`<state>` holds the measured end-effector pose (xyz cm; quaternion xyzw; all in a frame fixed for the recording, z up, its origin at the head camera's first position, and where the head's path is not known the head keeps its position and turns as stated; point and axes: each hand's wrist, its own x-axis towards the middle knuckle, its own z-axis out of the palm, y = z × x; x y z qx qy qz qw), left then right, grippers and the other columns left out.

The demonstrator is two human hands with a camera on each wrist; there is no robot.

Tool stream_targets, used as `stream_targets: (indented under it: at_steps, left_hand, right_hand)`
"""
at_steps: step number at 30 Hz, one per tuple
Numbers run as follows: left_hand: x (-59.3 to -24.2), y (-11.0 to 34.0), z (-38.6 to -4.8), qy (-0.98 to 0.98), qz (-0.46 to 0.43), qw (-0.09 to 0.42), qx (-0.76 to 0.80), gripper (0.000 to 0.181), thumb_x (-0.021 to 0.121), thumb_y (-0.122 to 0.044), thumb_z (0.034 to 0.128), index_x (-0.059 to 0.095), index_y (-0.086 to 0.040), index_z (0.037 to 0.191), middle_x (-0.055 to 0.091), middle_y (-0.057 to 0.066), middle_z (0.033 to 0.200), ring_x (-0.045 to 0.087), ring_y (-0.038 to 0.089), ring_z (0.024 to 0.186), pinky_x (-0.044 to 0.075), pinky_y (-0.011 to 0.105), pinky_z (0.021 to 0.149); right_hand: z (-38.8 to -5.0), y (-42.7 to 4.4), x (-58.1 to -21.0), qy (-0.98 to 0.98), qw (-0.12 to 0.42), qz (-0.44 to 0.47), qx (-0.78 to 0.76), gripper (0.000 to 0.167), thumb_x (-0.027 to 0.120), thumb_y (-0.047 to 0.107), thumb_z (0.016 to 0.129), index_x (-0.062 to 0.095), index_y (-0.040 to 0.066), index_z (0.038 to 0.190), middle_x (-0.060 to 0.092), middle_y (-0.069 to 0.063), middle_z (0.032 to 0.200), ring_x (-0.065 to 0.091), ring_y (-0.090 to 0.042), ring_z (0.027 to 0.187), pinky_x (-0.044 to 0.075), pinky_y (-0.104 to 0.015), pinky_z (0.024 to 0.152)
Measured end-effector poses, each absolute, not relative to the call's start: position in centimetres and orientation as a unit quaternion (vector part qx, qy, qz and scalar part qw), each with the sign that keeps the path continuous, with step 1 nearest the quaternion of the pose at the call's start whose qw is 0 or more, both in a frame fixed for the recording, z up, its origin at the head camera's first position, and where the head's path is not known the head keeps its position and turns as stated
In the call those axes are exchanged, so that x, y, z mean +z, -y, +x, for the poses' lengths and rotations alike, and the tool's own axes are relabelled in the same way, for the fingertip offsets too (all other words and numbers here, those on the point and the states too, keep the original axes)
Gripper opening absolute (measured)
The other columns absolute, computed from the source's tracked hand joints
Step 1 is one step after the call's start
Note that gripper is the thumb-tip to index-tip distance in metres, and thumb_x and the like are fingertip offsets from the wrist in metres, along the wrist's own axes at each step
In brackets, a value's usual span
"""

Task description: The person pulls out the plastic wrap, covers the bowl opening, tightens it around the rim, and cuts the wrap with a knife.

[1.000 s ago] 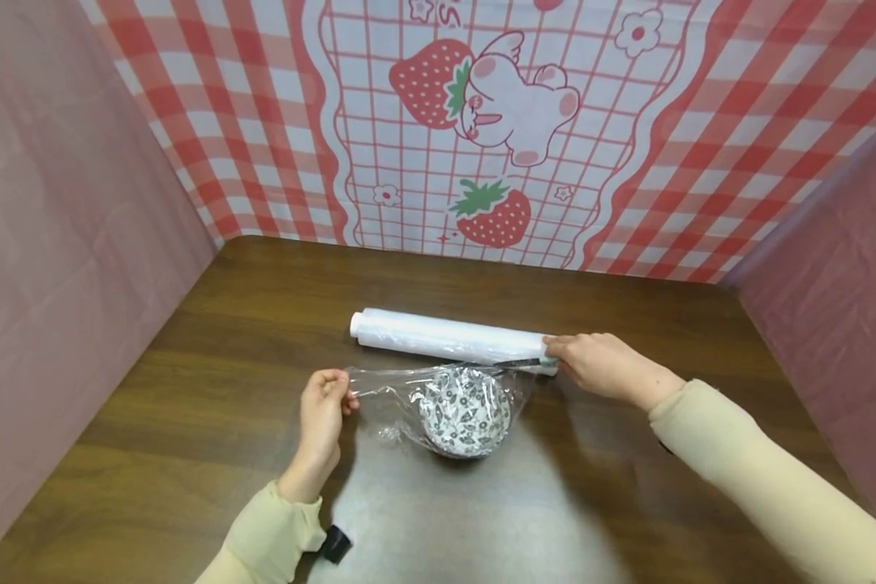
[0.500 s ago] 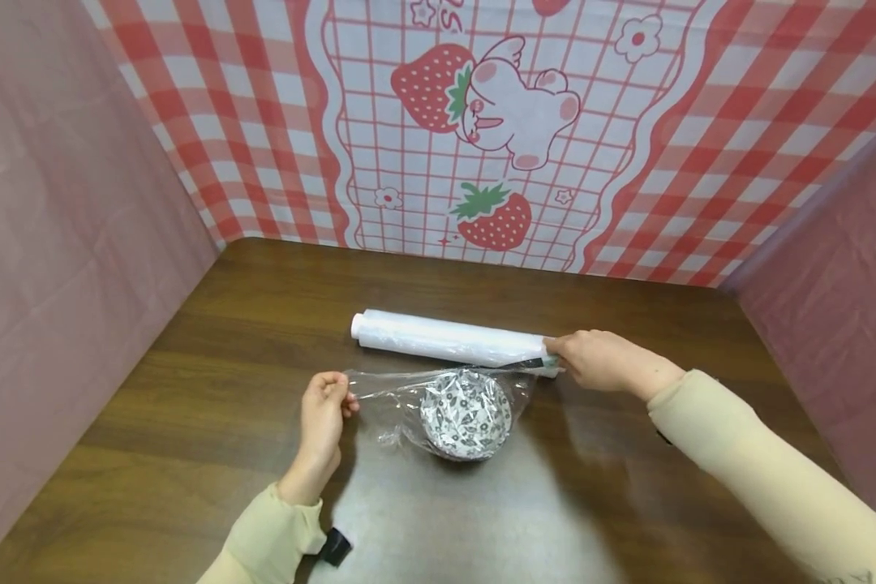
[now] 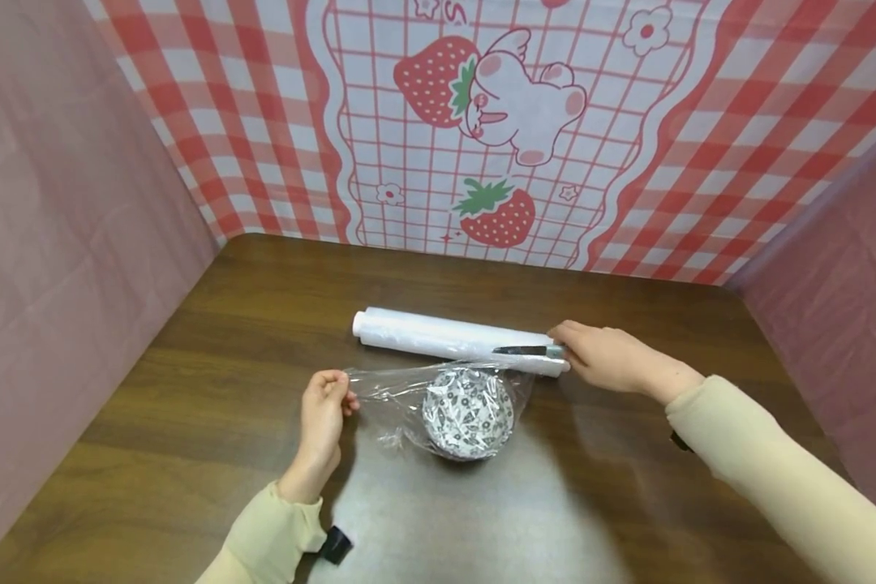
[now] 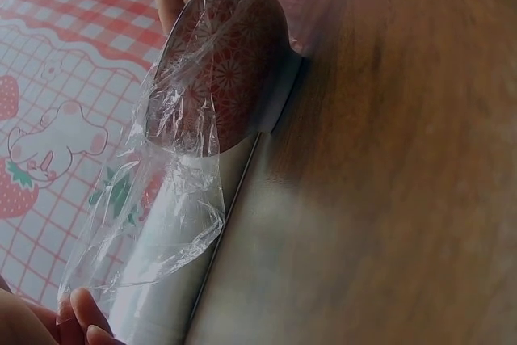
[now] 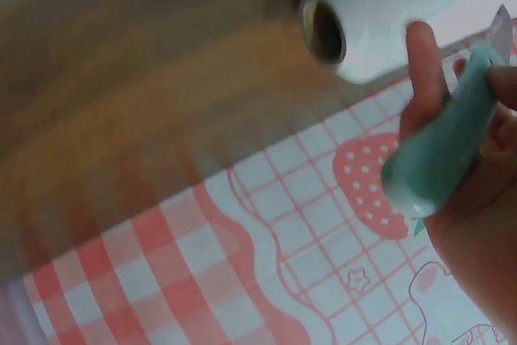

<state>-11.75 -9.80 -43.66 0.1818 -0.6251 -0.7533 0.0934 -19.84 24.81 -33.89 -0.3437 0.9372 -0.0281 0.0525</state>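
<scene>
My left hand (image 3: 323, 422) pinches a corner of clear cling film (image 3: 388, 389) between thumb and fingers. The film stretches right from there over a bowl (image 3: 469, 414) with a grey-and-white flower pattern inside. Seen from the left wrist, the bowl (image 4: 234, 62) has a reddish patterned outside and stands upright on its foot. My right hand (image 3: 606, 357) grips a small knife (image 3: 521, 350) at the right end of the white cling film roll (image 3: 438, 332). The knife's pale green handle (image 5: 444, 147) shows in the right wrist view. Its blade points left, over the roll.
The brown wooden table (image 3: 263, 284) runs back to a red-and-white checked cloth (image 3: 277, 162) with strawberry prints. Pink cloth (image 3: 80, 243) hangs at the left, and more pink cloth (image 3: 825, 219) hangs at the right. The roll lies just behind the bowl.
My right hand has moved slightly right and back. The knife blade, earlier at the film near the bowl's far rim, now shows over the roll. The left hand stays put.
</scene>
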Motion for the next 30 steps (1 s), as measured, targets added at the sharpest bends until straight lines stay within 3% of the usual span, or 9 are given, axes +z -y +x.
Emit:
stream_targets:
  at_steps: [5, 8, 13, 21, 26, 30]
  left_hand:
    - [-43.6, 9.8, -11.7, 0.623, 0.185, 0.091, -0.754, 0.004, 0.044, -0.006, 0.0937, 0.044, -0.005, 0.090, 0.049, -0.005, 0.061, 0.049, 0.004, 0.050, 0.040, 0.017, 0.051]
    - [-43.6, 9.8, -11.7, 0.623, 0.184, 0.088, -0.756, 0.004, 0.044, -0.006, 0.0937, 0.044, -0.004, 0.090, 0.049, -0.005, 0.061, 0.049, 0.004, 0.050, 0.040, 0.017, 0.051]
    - [-43.8, 9.6, -11.6, 0.623, 0.184, 0.080, -0.756, 0.004, 0.043, -0.005, 0.0936, 0.044, -0.004, 0.090, 0.048, -0.006, 0.060, 0.048, 0.004, 0.050, 0.040, 0.017, 0.051]
    - [-43.7, 9.4, -11.7, 0.624, 0.176, 0.087, -0.756, 0.005, 0.044, -0.005, 0.0935, 0.044, -0.003, 0.089, 0.048, -0.005, 0.060, 0.048, 0.004, 0.050, 0.040, 0.017, 0.051]
    - [-43.5, 9.4, -11.7, 0.622, 0.176, 0.090, -0.758, 0.004, 0.044, -0.004, 0.0933, 0.044, -0.004, 0.089, 0.048, -0.005, 0.060, 0.048, 0.004, 0.049, 0.040, 0.017, 0.051]
    - [-43.4, 9.4, -11.6, 0.621, 0.179, 0.091, -0.758, 0.005, 0.044, -0.004, 0.0931, 0.044, -0.004, 0.089, 0.048, -0.005, 0.059, 0.048, 0.004, 0.050, 0.040, 0.017, 0.051]
  right_hand:
    - [-18.7, -25.6, -35.1, -0.937, 0.011, -0.348, -0.036, 0.020, 0.053, 0.010, 0.087, 0.056, 0.007, 0.106, 0.065, -0.004, 0.094, 0.062, -0.017, 0.072, 0.050, -0.041, 0.063]
    - [-18.7, -26.0, -35.5, -0.938, -0.005, -0.347, -0.028, 0.028, 0.054, 0.009, 0.086, 0.056, 0.004, 0.113, 0.066, -0.010, 0.102, 0.065, -0.023, 0.077, 0.051, -0.043, 0.063]
    - [-19.2, -26.1, -35.9, -0.933, -0.022, -0.358, -0.014, 0.033, 0.057, 0.008, 0.084, 0.056, 0.001, 0.116, 0.066, -0.014, 0.101, 0.063, -0.023, 0.067, 0.050, -0.042, 0.057]
    - [-20.0, -25.8, -35.8, -0.925, -0.047, -0.377, 0.015, 0.020, 0.060, 0.006, 0.081, 0.057, 0.007, 0.101, 0.067, -0.007, 0.090, 0.054, -0.018, 0.049, 0.044, -0.038, 0.044]
    - [-19.9, -25.5, -35.7, -0.921, -0.060, -0.385, 0.018, 0.010, 0.060, 0.006, 0.080, 0.057, 0.012, 0.088, 0.064, -0.003, 0.083, 0.054, -0.020, 0.050, 0.044, -0.039, 0.044]
    - [-19.7, -25.1, -35.7, -0.923, -0.062, -0.378, 0.022, 0.009, 0.062, 0.007, 0.080, 0.059, 0.013, 0.086, 0.065, -0.005, 0.086, 0.058, -0.023, 0.055, 0.046, -0.040, 0.047]
